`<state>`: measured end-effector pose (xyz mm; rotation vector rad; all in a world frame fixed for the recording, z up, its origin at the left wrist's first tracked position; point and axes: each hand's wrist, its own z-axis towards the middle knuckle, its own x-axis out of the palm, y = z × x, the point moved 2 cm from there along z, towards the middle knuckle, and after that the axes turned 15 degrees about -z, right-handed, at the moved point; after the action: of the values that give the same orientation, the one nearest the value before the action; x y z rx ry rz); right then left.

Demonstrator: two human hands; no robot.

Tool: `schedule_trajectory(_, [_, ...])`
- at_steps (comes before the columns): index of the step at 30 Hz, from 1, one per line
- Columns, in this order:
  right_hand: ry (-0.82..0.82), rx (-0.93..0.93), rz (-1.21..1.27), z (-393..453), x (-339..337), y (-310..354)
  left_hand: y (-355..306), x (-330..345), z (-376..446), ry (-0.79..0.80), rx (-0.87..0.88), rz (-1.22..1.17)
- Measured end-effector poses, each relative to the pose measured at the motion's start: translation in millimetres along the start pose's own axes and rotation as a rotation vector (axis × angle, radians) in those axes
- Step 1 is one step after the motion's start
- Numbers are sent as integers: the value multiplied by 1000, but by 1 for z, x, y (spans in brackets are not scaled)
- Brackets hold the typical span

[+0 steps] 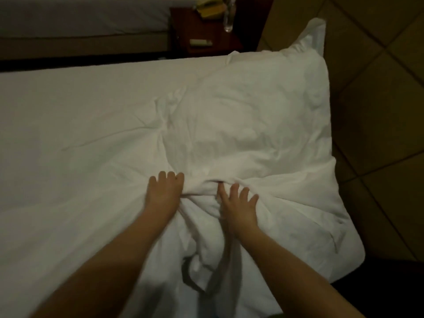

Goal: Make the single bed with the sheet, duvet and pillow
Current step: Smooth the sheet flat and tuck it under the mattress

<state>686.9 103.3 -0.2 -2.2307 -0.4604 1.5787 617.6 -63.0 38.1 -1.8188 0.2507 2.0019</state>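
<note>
A white sheet (68, 125) covers the single bed (27, 74), lying mostly smooth toward 9 o'clock with a few creases running in to the middle. A white pillow (252, 111) rests on the bed toward 2 o'clock, its case rumpled and one corner sticking up past the bed edge at 1 o'clock. At 6 o'clock from the pillow, white bedding (206, 237) is gathered into a bunched fold; whether it is duvet or sheet cannot be told. The left hand (164, 191) sits on the 9 o'clock side of this bunch with fingers curled into the cloth, gripping it. The right hand (238, 203) presses on the 3 o'clock side of the bunch, fingers spread and fairly straight. The two hands are near each other, the fold between them. Beyond the bed at 12 o'clock stands a dark nightstand (220, 40) carrying a clear bottle (229, 17), a yellowish object (208, 8) and a small pale object (200, 42). A second bed (80, 17) lies at 11 o'clock. Tiled floor (378, 88) shows at 3 o'clock
</note>
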Motion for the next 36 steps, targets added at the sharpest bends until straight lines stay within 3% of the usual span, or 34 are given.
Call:
schedule_trajectory(2, [15, -13, -26, 17, -5, -7, -32, 2, -14, -8, -47, -92])
schedule_trajectory(4, [3, -42, 37, 26, -5, -10, -71, 11, -40, 125, -78, -166])
schedule_trajectory(7, [-89, -74, 54, 34, -15, -27, -108, 34, -83, 308, -4, -300])
schedule_trajectory(11, [-303, -42, -103, 52, -34, -64, -106, 57, -97, 429, -67, -301])
schedule_trajectory(15, [-311, -73, -83, 54, -36, -65, -106, 45, -52, 288, -35, -104])
schedule_trajectory(18, [-330, -102, 12, 50, -38, -69, -114, 39, -25, 307, 41, -52])
schedule_trajectory(24, [-425, 172, 371, -29, 3, -50, -106, 30, 6, 203, 150, -214])
schedule_trajectory(26, [-398, 156, 372, -74, 12, -30, -104, 17, 15, 183, 181, -235])
schedule_trajectory(30, [-76, 214, 474, -90, 10, -16, -108, -26, 35, 136, 269, -228])
schedule_trajectory(34, [15, 341, 622, -46, -6, -17, -112, -49, 45, 126, 273, -158])
schedule_trajectory(36, [-35, 360, 681, -34, -20, -40, -114, -66, 46, 220, 242, -97])
